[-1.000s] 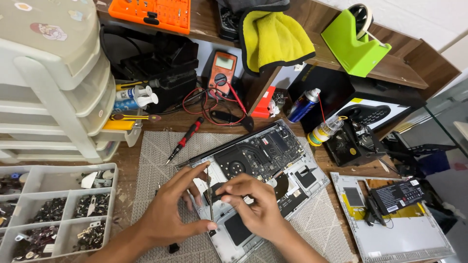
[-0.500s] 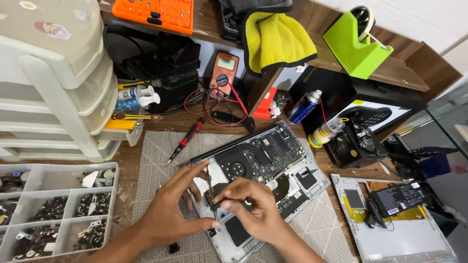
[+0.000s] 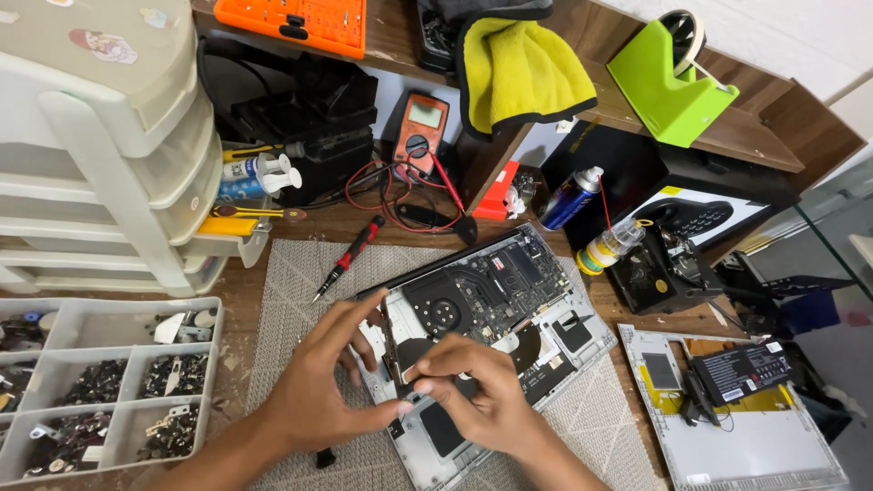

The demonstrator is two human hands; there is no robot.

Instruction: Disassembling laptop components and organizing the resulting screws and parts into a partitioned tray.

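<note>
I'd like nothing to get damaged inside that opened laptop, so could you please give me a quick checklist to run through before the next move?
1. Both hands on the work: left hand and right hand meet over the opened laptop. Ok.
2. Grip on the small part between the fingertips: partly hidden, security unclear. Cannot tell.
3. Laptop seated on the grey mat: lies flat, fully on it. Ok.
4. Red-handled screwdriver out of the way: lies on the mat beside the laptop, apart from both hands. Ok.
5. Battery disconnected: a black battery lies on the separate cover to the right; whether it is this laptop's is unclear. Cannot tell.
</note>
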